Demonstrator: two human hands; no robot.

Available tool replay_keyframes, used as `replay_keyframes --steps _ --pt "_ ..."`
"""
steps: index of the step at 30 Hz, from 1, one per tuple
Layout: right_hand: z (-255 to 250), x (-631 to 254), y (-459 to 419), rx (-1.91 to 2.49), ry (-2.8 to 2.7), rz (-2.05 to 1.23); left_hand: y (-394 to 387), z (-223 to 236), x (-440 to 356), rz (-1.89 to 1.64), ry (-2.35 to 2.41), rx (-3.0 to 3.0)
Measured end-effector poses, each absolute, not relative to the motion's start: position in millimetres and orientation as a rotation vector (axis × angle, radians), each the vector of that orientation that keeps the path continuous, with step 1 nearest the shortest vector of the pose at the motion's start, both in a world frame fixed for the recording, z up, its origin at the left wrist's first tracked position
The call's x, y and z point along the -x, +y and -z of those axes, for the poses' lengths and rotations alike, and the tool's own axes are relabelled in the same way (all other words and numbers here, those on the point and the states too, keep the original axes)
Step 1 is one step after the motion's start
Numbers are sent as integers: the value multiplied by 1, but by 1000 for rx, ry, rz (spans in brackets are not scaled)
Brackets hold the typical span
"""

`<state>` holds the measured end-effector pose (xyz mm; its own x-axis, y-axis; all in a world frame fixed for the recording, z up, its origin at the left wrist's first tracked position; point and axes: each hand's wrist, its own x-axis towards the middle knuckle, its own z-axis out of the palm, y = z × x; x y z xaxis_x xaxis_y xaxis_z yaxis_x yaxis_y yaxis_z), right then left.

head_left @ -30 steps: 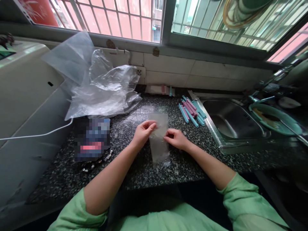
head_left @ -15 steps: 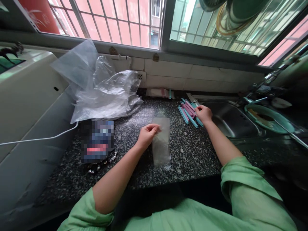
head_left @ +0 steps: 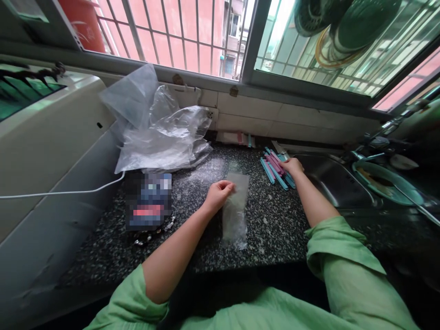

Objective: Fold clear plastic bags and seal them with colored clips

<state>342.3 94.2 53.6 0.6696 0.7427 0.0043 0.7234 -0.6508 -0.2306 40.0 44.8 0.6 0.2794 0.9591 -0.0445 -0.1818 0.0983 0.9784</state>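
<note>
right fingers (head_left: pixel 286 164): grip unclear | strips (head_left: pixel 271 166): partly covered | clear bag (head_left: pixel 236 215): edges faint

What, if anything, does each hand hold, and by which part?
Left hand: small clear bag, pinched near its upper left edge. Right hand: at the coloured strips; hold unclear.

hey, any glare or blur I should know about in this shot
Head view: daylight, apparently from the window, leaves a pale sheen on the counter and highlights on the plastic bags; head view: one dark item is pixelated beyond recognition; head view: the clear bag catches faint glints near its lower end, and the lower right corner is dark.
</note>
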Motion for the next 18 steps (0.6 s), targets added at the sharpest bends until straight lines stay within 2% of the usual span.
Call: replay_keyframes --steps 12,18 --pt "-53 -330 88 2604 -1268 90 46 0 -40 -1042 927 -1117" --pt "-54 -303 78 2448 -1374 71 46 -3 -38 -1052 933 -1086"
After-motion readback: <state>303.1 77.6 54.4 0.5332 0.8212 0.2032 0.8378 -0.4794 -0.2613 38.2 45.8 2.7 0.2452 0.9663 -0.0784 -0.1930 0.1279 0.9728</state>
